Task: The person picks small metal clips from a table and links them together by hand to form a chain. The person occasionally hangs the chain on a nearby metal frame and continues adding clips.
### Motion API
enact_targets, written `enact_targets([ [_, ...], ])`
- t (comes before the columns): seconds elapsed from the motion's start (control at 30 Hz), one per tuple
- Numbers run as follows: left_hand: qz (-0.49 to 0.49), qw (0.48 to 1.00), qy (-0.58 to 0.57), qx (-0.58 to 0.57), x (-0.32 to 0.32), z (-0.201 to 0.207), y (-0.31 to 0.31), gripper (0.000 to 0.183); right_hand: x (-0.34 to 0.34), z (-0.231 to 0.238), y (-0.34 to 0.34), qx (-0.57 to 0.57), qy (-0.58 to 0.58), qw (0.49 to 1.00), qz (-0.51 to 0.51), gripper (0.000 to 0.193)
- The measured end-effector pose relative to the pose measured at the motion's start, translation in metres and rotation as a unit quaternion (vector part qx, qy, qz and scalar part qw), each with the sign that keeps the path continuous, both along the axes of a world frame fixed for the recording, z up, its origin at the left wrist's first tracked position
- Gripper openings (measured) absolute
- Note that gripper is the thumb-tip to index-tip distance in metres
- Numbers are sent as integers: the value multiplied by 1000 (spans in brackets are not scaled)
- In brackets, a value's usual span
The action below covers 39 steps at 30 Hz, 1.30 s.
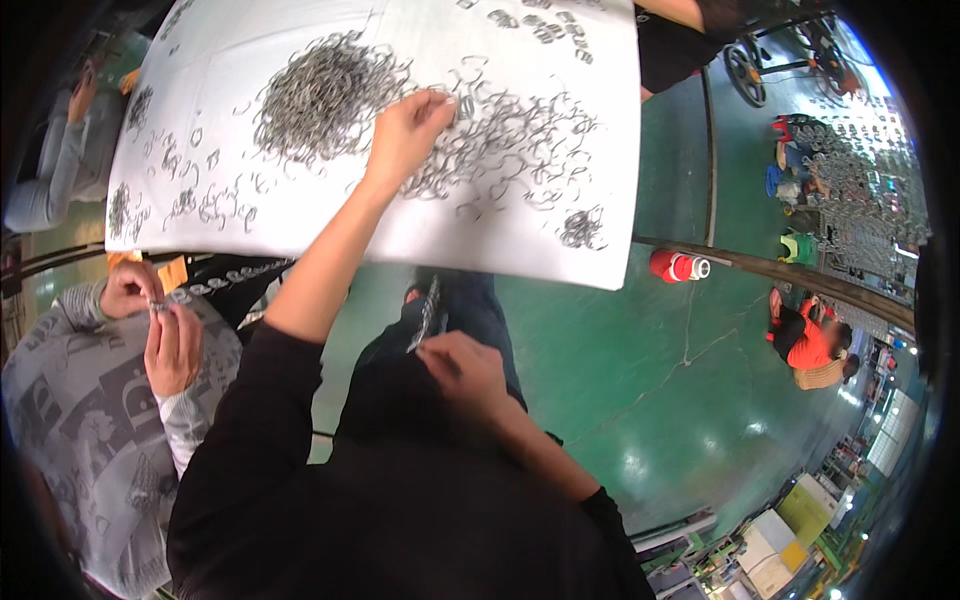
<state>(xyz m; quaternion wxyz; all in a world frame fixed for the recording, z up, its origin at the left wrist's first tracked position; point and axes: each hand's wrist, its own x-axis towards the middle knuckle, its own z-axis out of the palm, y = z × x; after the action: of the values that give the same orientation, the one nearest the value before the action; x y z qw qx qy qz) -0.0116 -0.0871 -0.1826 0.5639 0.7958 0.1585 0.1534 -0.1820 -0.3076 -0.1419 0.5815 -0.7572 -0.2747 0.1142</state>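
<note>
My left hand reaches over the white-covered table, thumb and forefinger pinched together. Small curved metal pieces lie right at those fingertips; whether one is between them is too small to tell. Loose C-shaped metal clips are scattered to the right of that hand, and a dense heap of similar clips lies to its left. Above my lap, my right hand is closed on the lower end of a narrow strand of metal clips, which points up toward the table edge.
At my left, a co-worker in a grey patterned top holds a small piece in both hands. Other people sit at the table's far corners. A red and white roll stands beside a long rail. Farther right, a person in orange crouches.
</note>
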Motion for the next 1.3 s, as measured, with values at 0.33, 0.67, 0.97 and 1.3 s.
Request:
enact_targets([
  [0.33, 4, 974, 59, -217, -211, 55, -31, 14, -9, 6, 24, -1, 25, 997, -71, 8],
  [0.67, -12, 988, 79, -135, -241, 71, -45, 17, -15, 14, 38, 3, -1, 998, -59, 7],
  [0.97, 29, 998, 42, -41, -252, 66, -55, 17, 53, 13, 28, -147, 58, 987, -5, 12],
  [1.3, 109, 993, 31, -42, -252, 45, -69, 16, 232, -84, 158, -410, -220, 867, 181, 17],
])
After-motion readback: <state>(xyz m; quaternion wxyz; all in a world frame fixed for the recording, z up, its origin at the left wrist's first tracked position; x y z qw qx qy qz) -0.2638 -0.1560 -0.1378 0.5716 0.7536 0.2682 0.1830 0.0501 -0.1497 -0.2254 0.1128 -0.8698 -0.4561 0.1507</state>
